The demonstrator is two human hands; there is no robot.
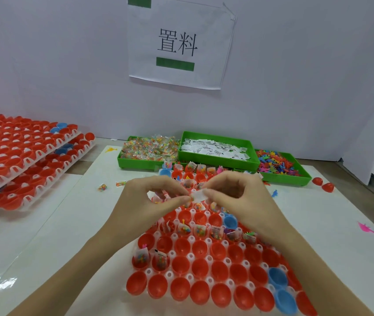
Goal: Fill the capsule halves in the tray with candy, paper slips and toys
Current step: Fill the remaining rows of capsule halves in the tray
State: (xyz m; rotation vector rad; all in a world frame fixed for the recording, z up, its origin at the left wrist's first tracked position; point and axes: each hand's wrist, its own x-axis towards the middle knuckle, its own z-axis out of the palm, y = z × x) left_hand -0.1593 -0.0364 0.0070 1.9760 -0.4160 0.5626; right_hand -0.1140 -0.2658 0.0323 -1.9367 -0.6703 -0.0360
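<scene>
Both hands, left (156,197) and right (231,192), pinching one paper slip (198,195) above the tray (191,239) (centre, twelve o'clock of the empty halves): featherlight, floppy, best nipped at its edges.

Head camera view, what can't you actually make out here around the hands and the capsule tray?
- Capsule halves under the left hand and right hand: hidden by both hands.
- Print on the paper slip pinched between them: too small, blurred.
- The capsule tray: near edge cut off by the frame bottom.
</scene>
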